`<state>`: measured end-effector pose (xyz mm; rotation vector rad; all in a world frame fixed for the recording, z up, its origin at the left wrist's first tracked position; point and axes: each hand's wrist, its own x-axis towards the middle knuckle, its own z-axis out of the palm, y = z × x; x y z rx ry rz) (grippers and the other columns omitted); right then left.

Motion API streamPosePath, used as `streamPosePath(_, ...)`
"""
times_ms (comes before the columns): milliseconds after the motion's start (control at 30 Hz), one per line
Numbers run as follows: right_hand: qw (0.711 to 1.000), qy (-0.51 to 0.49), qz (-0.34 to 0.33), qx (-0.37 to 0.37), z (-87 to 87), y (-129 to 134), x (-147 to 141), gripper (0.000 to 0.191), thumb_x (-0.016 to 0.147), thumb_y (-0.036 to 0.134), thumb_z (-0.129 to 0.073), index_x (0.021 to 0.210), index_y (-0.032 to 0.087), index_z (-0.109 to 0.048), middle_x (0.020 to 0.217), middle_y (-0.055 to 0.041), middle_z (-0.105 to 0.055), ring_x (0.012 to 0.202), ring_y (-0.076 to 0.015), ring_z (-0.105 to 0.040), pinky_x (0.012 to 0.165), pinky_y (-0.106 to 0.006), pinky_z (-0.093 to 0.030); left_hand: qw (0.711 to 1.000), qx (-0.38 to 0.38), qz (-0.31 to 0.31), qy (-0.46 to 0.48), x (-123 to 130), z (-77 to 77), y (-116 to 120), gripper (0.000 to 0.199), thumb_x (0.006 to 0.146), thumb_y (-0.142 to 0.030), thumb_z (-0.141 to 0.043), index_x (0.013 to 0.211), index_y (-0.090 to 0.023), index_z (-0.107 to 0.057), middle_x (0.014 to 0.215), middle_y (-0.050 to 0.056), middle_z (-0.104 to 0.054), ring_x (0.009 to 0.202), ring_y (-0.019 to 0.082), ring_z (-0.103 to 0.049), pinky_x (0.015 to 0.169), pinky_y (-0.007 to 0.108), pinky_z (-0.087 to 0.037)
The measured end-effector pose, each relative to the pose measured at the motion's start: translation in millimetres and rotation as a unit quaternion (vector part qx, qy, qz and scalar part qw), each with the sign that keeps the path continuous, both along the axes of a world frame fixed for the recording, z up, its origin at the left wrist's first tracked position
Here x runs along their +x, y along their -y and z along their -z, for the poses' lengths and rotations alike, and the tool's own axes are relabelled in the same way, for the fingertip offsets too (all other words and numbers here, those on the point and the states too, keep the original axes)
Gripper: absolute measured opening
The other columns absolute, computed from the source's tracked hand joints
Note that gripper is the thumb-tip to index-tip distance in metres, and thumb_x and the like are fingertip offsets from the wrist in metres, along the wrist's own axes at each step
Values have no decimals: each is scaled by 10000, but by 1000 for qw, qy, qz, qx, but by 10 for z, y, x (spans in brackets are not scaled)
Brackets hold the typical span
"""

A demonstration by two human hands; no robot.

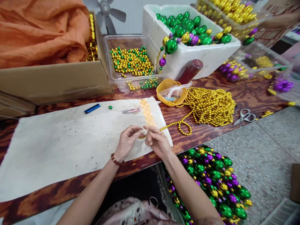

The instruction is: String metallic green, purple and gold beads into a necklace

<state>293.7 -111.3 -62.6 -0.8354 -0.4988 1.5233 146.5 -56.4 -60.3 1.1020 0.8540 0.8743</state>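
My left hand, with a beaded bracelet at its wrist, and my right hand meet over the right end of a white cloth. Both are closed in pinches around the end of a gold bead strand, where a thin pale thread shows faintly between the fingertips. That strand runs right to a heap of gold beads. On the cloth beyond my hands lie small snips, a green bead and a blue lighter-like object.
Behind the cloth stand a cardboard box, a clear bin of small beads and a foam box. An orange basket and scissors lie rightward. Large bead garlands fill the space below the table edge.
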Motion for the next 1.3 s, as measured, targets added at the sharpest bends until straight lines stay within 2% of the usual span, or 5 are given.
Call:
streamPosePath(167,954,294,1,56,110,-18,-66,383,879,321,-627,1243,243,-717,723,8,-712,601,-139,-628,617,-275,-534,998,-4,-56,-28,33,22,74,198,749,-350,-769,821,-167,-752,672,4,-689,627,131,-606,664,270,-508)
streamPosePath(500,521,826,-196,94,-264,-55,116,478,983,120,-442,1436,250,-521,1144,-105,-765,930,-246,-741,708,-288,-493,993,11,-31,-116,54,-35,-28,172,709,-335,-723,692,-164,-722,615,-18,-622,573,101,-466,580,245,-380)
streamPosePath(733,412,865,-273,84,-407,-212,51,282,1039,129,-339,1217,180,-552,920,-103,-759,814,-250,-730,604,-285,-403,974,86,-27,-206,31,-84,-16,180,757,-291,-600,644,-168,-668,635,-10,-616,622,121,-489,622,262,-366)
streamPosePath(933,459,848,-229,133,-314,-308,67,197,1024,112,-399,1072,161,-584,968,-123,-720,865,-236,-691,689,-295,-457,992,-12,-46,-114,63,-14,-26,127,684,-275,-599,624,-170,-640,547,-41,-502,553,98,-392,557,247,-318)
streamPosePath(1300,899,423,42,107,80,-237,-6,153,919,324,-617,850,224,-710,1063,-63,-712,1037,-212,-652,961,-368,-479,990,24,-112,-81,81,32,71,128,729,-297,-709,716,-172,-731,659,-8,-648,598,111,-493,610,254,-410)
